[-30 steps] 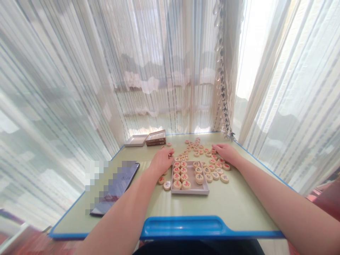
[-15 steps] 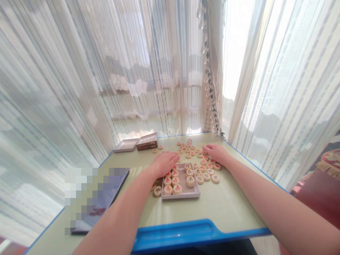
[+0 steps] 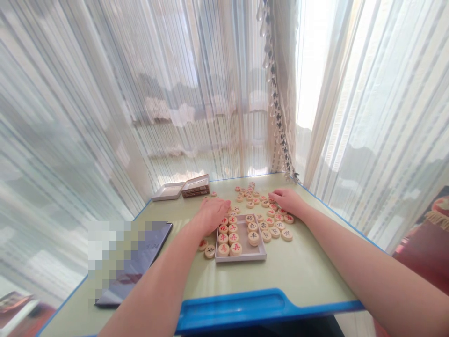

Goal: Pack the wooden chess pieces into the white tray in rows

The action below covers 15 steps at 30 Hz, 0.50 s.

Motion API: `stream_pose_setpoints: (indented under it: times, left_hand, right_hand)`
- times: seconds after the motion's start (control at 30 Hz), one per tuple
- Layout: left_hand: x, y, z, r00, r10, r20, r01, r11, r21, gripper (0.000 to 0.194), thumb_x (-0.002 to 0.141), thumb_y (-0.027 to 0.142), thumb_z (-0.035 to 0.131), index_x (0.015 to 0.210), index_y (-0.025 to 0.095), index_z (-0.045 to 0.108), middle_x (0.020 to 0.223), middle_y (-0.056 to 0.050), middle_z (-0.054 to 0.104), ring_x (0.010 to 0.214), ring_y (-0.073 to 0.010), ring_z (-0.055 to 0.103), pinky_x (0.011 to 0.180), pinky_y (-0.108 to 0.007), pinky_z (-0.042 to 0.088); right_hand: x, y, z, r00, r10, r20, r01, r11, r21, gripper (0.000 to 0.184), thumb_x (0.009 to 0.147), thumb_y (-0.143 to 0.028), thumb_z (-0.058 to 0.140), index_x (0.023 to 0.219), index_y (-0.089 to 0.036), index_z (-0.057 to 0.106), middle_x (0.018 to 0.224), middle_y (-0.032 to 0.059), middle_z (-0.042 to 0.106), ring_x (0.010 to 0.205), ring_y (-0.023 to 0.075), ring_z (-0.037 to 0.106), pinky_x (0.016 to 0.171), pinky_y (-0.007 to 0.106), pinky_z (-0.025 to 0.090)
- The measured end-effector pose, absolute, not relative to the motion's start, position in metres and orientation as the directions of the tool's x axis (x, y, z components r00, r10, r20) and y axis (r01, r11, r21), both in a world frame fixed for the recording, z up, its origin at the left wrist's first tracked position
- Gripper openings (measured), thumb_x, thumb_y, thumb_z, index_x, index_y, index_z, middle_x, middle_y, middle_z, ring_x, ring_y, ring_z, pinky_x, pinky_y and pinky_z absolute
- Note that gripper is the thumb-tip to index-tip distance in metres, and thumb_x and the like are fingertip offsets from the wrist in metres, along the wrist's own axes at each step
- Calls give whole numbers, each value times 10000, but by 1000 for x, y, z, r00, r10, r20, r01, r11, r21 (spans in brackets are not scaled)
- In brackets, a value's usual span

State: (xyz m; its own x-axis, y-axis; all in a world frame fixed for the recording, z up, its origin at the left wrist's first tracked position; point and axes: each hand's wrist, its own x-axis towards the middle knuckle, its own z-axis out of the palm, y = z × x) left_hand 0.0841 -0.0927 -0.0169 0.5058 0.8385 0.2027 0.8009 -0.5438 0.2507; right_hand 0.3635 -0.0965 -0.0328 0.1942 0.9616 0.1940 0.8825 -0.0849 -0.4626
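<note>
A shallow white box [image 3: 242, 258] holds Chinese chess pieces: red-lettered ones such as a chess piece [image 3: 236, 248] at its left, black-lettered ones such as a chess piece [image 3: 253, 236] at its right. My left hand [image 3: 212, 215] reaches over the box's far left corner, fingers stretched to the right above loose pieces. Its thumb is hidden. Off to the right, my right hand [image 3: 288, 201] rests with loosely bent fingers by a red-lettered chess piece [image 3: 271, 200]. Its fingertips touch or nearly touch that piece. Two pieces, one a black-lettered chess piece [image 3: 209, 252], lie left of the box.
Many loose pieces spread behind and right of the box on the pale green table [image 3: 301, 276]. A flat lid-like tray [image 3: 168, 191] and stacked boxes [image 3: 195, 186] stand at the back left. A dark tablet-like object [image 3: 149, 255] lies left. Blue trough [image 3: 235, 306] along the front edge.
My left hand has shifted slightly back and left, uncovering more of the pieces in the box's left rows. My right hand stays beside the same pieces. The view has moved slightly.
</note>
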Motion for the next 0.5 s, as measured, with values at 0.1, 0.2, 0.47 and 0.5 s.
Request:
stream_pose_setpoints:
  times: [0.1, 0.2, 0.47, 0.5]
  left_hand:
    - [82, -94, -14, 495, 829, 261, 813, -547, 198, 552, 922, 397, 156, 888, 220, 678, 1010, -68, 649, 1025, -219, 541, 989, -457, 332]
    - [79, -95, -13, 478, 815, 328, 817, -550, 174, 546, 920, 389, 164, 909, 200, 676, 947, -89, 653, 980, -216, 558, 941, -410, 387]
    - [79, -93, -20, 594, 758, 268, 709, -651, 270, 513, 921, 395, 186, 871, 225, 667, 1012, -45, 664, 1056, -194, 536, 987, -363, 358]
    - [80, -93, -20, 598, 758, 262, 708, -652, 271, 513, 920, 402, 192, 843, 221, 666, 972, -48, 671, 1028, -192, 550, 971, -354, 372]
  right_hand:
    - [365, -96, -34, 187, 963, 195, 884, -79, -460, 326, 791, -439, 448, 824, -227, 693, 842, 28, 703, 783, 186, 594, 615, 242, 397]
    - [366, -94, -36, 182, 963, 198, 886, -73, -459, 317, 790, -432, 454, 834, -230, 695, 847, 24, 704, 775, 180, 596, 616, 240, 402]
    - [366, -94, -36, 174, 964, 202, 887, -65, -457, 307, 782, -432, 463, 825, -237, 696, 842, 22, 704, 759, 180, 604, 610, 244, 411]
    - [366, -95, -36, 175, 965, 198, 887, -67, -457, 305, 782, -428, 462, 829, -238, 695, 843, 22, 704, 755, 180, 605, 609, 245, 412]
